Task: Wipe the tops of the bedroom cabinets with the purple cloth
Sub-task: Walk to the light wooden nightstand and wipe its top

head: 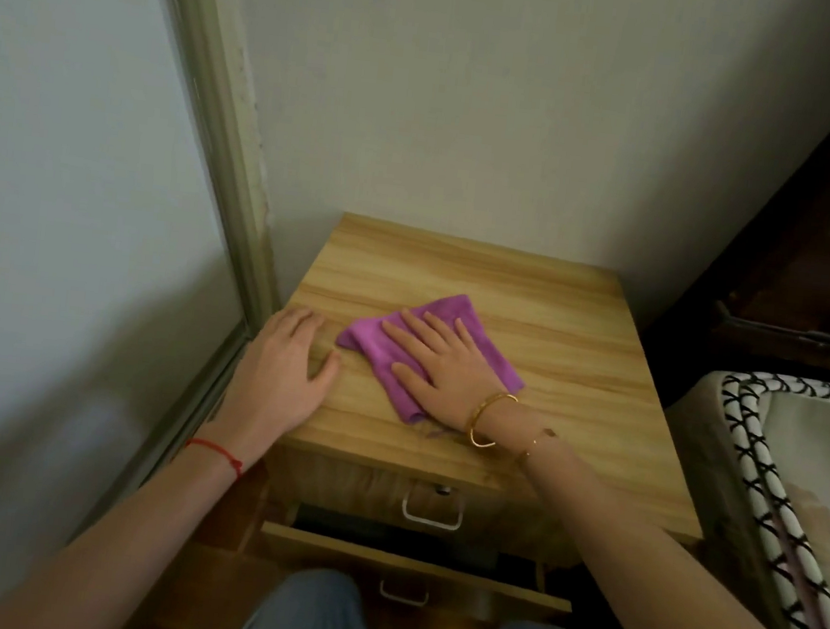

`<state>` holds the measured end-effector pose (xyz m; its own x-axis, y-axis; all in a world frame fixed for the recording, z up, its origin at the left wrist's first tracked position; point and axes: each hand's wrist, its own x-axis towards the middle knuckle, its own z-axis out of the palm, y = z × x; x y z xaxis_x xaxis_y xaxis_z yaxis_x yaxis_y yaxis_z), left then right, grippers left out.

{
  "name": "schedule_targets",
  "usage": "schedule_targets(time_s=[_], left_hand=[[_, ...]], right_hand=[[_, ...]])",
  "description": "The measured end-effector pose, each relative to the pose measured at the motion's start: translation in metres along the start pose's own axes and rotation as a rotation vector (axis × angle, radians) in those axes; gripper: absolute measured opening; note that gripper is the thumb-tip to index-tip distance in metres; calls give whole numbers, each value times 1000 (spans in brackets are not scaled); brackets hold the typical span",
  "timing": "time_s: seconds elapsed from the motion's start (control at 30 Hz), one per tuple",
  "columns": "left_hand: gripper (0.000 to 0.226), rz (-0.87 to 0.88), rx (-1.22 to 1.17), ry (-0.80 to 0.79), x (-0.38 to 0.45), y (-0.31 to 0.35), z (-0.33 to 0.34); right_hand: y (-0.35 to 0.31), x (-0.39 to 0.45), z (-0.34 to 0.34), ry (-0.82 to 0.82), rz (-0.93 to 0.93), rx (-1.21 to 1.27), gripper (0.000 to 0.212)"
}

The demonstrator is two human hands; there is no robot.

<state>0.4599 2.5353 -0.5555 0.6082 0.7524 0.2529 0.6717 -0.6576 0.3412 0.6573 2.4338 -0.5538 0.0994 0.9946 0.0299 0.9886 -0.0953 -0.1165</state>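
Note:
A light wooden bedside cabinet [553, 339] stands against the wall. On its top lies the folded purple cloth [374, 340], left of centre. My right hand [443, 368] presses flat on the cloth with straight, spread fingers; gold bangles circle its wrist. My left hand [284, 372] rests flat on the cabinet's left front corner, fingers straight, a red string on the wrist.
A sliding door frame [225, 151] runs close along the cabinet's left side. The lower drawer [407, 564] stands pulled out above my knees. A bed with a patterned mattress edge [774, 485] and dark headboard [805, 283] is at the right.

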Motion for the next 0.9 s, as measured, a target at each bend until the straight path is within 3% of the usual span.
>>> schedule_targets(time_s=[0.07,0.3,0.4,0.53,0.63,0.8,0.9], left_hand=[[55,-11,-11,10,0,-1,1],[57,-33,-24,49,0,-1,6],[57,-33,-47,65,1,-3,9],[58,-16,-52,74,1,-5,9],[62,-5,-50,77,1,-6,9],[59,-24,-50,70,1,-5,11],[61,-24,-57,77,2,-5,10]], right_hand=[[19,4,-1,6,6,-1,53],[90,89,-12,-12,319,-21,56],[56,135,-8,-20,246,-13,57],[-8,144,2,17,-16,-5,55],[-3,127,5,48,-108,17,53],[69,147,-6,0,144,-8,54],[66,178,-7,-28,224,-20,56]])
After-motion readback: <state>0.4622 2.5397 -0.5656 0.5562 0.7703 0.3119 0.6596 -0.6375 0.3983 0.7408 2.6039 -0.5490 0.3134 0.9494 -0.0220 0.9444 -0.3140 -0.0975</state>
